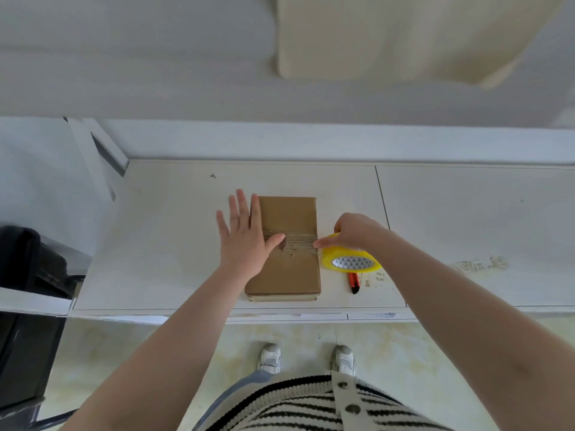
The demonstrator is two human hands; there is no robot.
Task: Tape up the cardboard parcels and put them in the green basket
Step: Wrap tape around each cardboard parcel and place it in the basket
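Observation:
A flat brown cardboard parcel (287, 219) lies on the white table (174, 244), with a wrinkled strip of clear tape across its middle. My left hand (244, 237) lies flat on the parcel's left side, fingers straight, thumb pressing the tape. My right hand (354, 231) grips a yellow roll of tape (351, 262) at the parcel's right edge, its thumb touching the tape there. No green basket is in view.
A red and black utility knife (354, 283) lies on the table just in front of the tape roll. A black object (31, 262) stands left of the table. The wall runs along the table's far edge. My shoes (270, 357) are on the floor below.

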